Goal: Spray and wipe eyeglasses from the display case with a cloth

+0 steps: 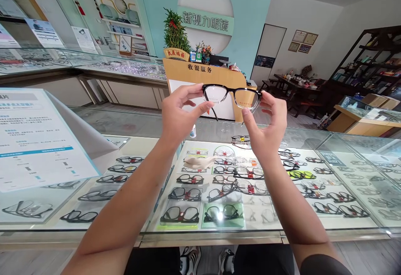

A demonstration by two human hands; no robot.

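Observation:
Raised in front of me is a pair of eyeglasses (231, 90), black along the top and clear below, with faint print on the lenses. My left hand (183, 110) pinches the left end of the frame between thumb and fingers. At the other end my right hand (266, 120) grips the rim and hinge, its thumb under the right lens. One dark temple arm hangs down behind the left lens. Below both hands lies a glass display counter (150, 237) with rows of eyeglasses (180, 214) inside. On the glass rests a crumpled beige cloth (199, 163).
A printed sign (37, 141) stands on the counter at left. Near the counter's far side is a small white bottle (193, 131). Beyond are a wooden cashier desk (203, 72) with a plant (175, 30), more display cases (125, 68), and a dark shelf (372, 57) at right.

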